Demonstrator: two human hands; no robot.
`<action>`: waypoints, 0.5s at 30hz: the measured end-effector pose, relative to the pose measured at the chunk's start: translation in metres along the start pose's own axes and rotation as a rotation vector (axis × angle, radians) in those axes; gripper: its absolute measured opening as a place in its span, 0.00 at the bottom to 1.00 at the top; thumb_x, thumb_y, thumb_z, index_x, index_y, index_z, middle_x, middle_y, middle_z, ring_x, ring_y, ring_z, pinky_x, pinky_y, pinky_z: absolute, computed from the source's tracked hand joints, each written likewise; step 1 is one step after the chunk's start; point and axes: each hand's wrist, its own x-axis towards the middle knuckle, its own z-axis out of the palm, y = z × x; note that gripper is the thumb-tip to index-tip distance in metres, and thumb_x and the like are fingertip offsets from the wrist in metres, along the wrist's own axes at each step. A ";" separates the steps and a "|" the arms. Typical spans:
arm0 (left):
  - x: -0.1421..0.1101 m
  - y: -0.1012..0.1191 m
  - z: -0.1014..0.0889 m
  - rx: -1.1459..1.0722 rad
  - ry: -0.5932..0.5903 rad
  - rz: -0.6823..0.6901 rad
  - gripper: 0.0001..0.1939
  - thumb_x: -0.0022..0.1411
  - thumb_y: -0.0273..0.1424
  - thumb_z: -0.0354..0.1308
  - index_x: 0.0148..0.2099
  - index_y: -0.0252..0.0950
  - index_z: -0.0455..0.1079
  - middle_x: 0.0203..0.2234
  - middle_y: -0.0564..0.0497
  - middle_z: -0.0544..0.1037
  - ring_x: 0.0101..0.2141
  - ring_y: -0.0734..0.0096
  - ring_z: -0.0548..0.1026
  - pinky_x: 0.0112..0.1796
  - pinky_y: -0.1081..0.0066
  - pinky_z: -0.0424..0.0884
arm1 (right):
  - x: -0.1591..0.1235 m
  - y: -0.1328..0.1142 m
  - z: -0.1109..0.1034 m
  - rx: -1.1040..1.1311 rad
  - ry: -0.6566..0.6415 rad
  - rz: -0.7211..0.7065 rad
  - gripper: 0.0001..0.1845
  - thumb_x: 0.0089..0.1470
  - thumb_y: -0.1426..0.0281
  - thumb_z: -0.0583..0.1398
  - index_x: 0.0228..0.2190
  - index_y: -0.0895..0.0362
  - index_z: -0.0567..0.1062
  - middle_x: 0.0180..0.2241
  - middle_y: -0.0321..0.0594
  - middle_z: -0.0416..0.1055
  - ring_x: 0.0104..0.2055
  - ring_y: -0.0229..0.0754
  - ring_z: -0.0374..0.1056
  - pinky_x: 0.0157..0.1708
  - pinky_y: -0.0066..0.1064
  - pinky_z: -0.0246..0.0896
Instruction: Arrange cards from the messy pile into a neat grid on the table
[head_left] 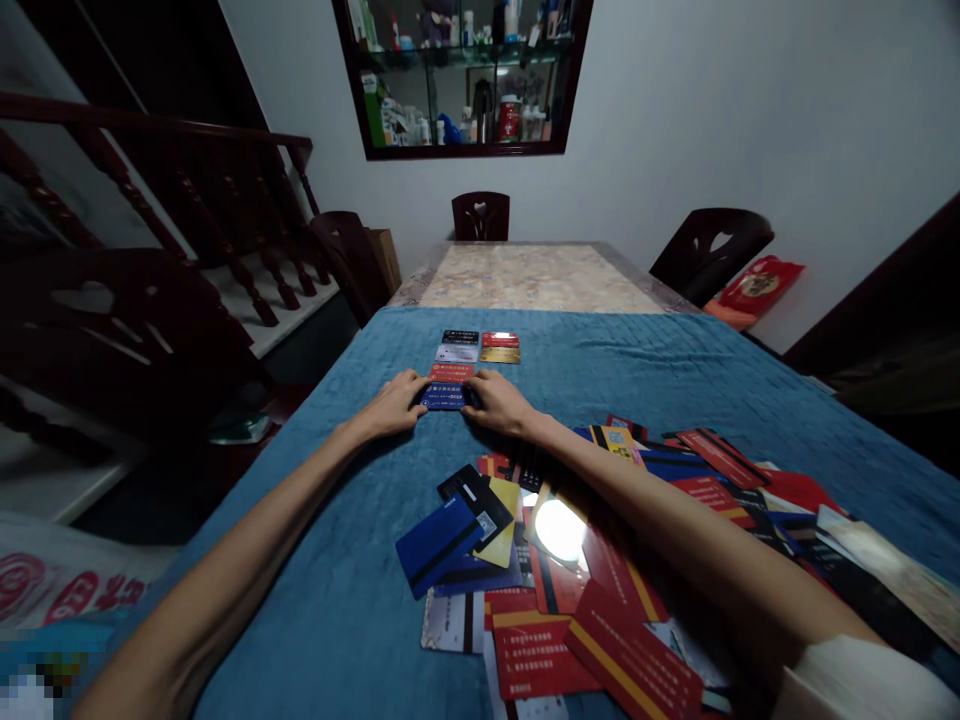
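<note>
— Since the list starts at the hands, what do they hold?
— One dark blue rectangular card with white print [445,398], flat on a blue plush cloth [330,530]. My bare left hand [394,403] grips its left end between thumb and fingers; my bare right hand [491,402], fingers curled, grips its right end and partly hides it.

— Next to it?
— One orange-red card with pale print [451,373], directly beyond. Further along that column: one silvery-white card [457,353], then one black card with pale print [460,337].

— To the right of those?
— A pair: one shiny red card [500,338], and just nearer, one gold card [500,354].

— Loose stock?
— One heap of mixed cards, overlapping, under and around my right forearm [637,500]. Included: one blue card with a black stripe [435,548], at the left edge; one red card with a yellow stripe [637,650], near me.

— Surroundings?
— One table with a beige, marble-patterned top [540,275], bare beyond the cloth. One dark wooden chair [480,199] at its far end. Left, one dark brown turned-wood railing [187,128]. Far wall, one dark-framed recess with glass shelves [465,153], holding bottles and containers.
</note>
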 end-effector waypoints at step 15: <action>0.005 0.008 -0.008 0.112 -0.093 -0.022 0.21 0.60 0.30 0.55 0.54 0.31 0.72 0.47 0.39 0.73 0.50 0.53 0.71 0.55 0.57 0.67 | 0.001 -0.004 -0.001 0.019 -0.041 0.107 0.19 0.56 0.64 0.62 0.46 0.62 0.79 0.47 0.53 0.72 0.48 0.50 0.67 0.48 0.35 0.60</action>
